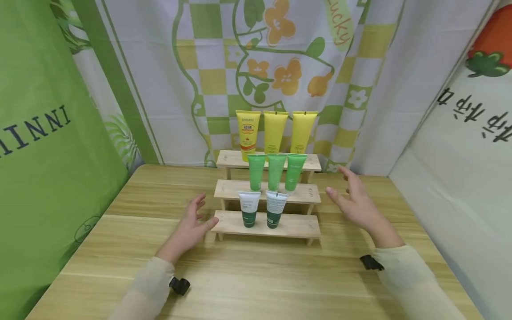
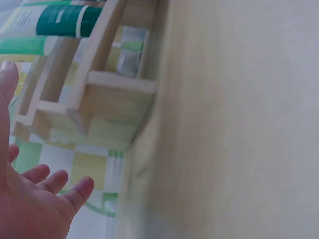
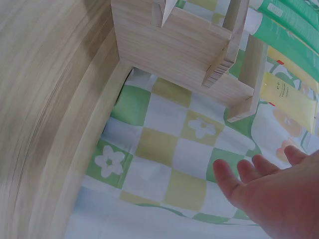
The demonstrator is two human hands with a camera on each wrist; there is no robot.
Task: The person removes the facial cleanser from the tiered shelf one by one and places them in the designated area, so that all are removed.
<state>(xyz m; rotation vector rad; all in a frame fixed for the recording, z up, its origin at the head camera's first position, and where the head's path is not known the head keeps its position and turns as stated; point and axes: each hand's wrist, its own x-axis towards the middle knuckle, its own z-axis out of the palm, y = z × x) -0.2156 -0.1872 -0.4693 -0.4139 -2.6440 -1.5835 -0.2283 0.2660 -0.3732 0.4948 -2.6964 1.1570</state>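
A three-tier wooden display stand (image 1: 296, 226) stands mid-table with tubes upright on its steps. On the top step are three yellow tubes (image 1: 275, 131); on the middle one, three green tubes (image 1: 276, 172). Two white tubes with dark green lower ends (image 1: 249, 209) occupy the bottom step. My left hand (image 1: 190, 229) hovers just left of the bottom step, fingers spread, holding nothing; its fingers also show in the left wrist view, beside the stand's end. To the stand's right, my right hand (image 1: 356, 204) is held apart from it, thumb and fingers extended, with nothing in its grasp.
The wooden table (image 1: 256, 280) runs beneath both forearms. A printed curtain (image 1: 216, 53) hangs behind the stand, a green cloth (image 1: 32, 186) borders the left, and a white cloth (image 1: 452, 178) borders the right. Each wrist carries a small black mount (image 1: 179, 286).
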